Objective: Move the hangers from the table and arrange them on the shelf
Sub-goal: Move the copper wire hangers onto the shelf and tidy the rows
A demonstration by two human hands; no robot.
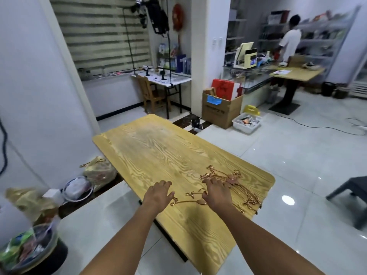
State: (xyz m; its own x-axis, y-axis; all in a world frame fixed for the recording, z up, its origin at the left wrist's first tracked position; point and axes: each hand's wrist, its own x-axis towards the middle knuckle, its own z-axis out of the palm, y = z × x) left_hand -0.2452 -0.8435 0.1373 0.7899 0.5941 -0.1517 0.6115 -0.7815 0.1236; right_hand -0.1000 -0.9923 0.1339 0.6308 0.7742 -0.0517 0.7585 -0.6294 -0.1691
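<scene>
A tangled heap of thin gold wire hangers lies near the right edge of the wooden table. One single gold hanger lies apart, just left of the heap. My right hand rests palm down on the heap's left side, fingers spread over the wires. My left hand is flat on the tabletop beside the single hanger, fingers apart and holding nothing. The far shelves stand along the back right wall.
A cardboard box and a white bin sit on the floor beyond the table. Bags lie at the left wall. A grey stool stands to the right. A person stands at another table in the back.
</scene>
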